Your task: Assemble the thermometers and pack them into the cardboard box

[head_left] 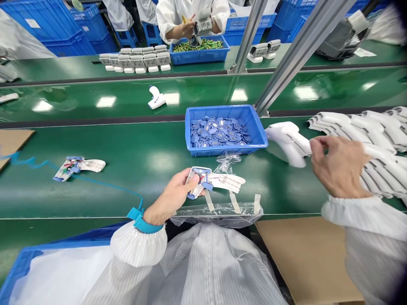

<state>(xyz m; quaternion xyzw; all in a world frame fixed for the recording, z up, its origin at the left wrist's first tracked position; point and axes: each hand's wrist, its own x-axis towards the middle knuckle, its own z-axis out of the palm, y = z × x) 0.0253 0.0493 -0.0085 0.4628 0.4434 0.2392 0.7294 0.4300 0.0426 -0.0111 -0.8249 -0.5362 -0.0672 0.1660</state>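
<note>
My left hand (179, 192) is closed around an open half of a gun-shaped thermometer (224, 182); its wiring and blue inner parts face up, and its white handle points right. On the right, my right hand (341, 165) pinches the end of a white gun-shaped housing shell (289, 142), slightly blurred, beside the blue bin. A second opened thermometer half (74, 167) lies on the green bench to the left. More white shells (378, 131) are stacked in rows beyond and around my right hand.
A blue bin (188, 131) of small blue plates stands ahead. Tape strips (235, 202) hold a plastic bag at the bench edge. A blue cord (104, 182) runs from my left wrist strap. Across the belt, a co-worker handles a grey-white device. A metal post (295, 55) rises at right.
</note>
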